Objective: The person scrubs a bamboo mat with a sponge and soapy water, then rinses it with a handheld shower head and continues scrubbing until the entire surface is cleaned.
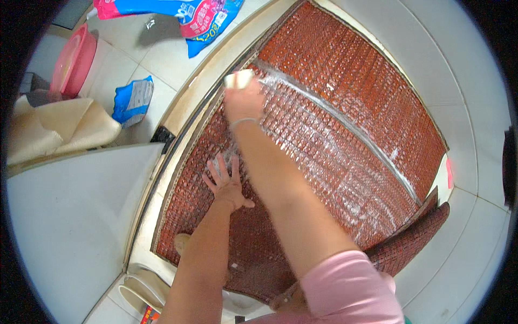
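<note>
A reddish-brown mat (307, 146) of small woven tiles covers the floor, wet and streaked with white suds. My right hand (245, 102), with a thin band at the wrist, is closed around a pale cream block (239, 79). It holds the block at the mat's far left edge, by the end of a dark, foamy seam (345, 127). Whether the block is soap or a brush cannot be made out. Nearer to me, my left hand (226, 186) lies on the mat with its fingers spread and nothing in it.
Right of the mat, its corner curls up (415, 243) against the tiled wall (464, 151). A white door panel (86, 210) stands at left. Beyond it are a pink basin (75, 62), a blue packet (133, 101), a cream sheet (70, 127) and a blue-and-pink bag (202, 21). Pale slippers (143, 291) sit at lower left.
</note>
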Motion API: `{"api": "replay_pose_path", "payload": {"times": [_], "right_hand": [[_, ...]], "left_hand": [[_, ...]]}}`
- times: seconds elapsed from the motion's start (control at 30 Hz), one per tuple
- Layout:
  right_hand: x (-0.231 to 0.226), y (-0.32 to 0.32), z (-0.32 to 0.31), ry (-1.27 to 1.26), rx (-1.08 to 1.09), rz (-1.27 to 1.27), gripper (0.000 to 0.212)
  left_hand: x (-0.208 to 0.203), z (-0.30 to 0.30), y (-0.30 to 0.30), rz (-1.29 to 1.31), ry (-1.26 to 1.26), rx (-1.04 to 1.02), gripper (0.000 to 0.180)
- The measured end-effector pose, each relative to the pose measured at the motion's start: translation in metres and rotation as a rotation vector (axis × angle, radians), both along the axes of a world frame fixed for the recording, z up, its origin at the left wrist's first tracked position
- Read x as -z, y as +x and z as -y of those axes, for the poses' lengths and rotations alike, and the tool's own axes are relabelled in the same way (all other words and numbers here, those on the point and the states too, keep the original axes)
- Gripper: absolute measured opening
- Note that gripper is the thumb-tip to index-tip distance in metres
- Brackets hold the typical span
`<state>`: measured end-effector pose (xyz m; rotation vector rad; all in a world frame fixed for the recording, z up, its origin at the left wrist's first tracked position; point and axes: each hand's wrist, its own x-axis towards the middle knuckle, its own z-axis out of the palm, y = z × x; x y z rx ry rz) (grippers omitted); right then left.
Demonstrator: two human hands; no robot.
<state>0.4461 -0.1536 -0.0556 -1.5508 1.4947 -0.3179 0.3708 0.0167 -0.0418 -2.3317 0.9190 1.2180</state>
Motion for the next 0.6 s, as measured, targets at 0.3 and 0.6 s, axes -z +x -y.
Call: {"api": "replay_pose_path", "payload": {"times": [0.3,0.6], "right_hand": [[0.028,-0.222,0.062,-0.561,0.199,-0.342,0.038],[-0.012,-0.104,0.058,-0.114,0.379,-0.069,0.050]], "left_hand": [[0.002,-0.004,0.012,-0.001,-0.007,-0.026,0.151],[-0.003,-0.006,0.010,0.023,0.017,-0.040,0.148]]}}
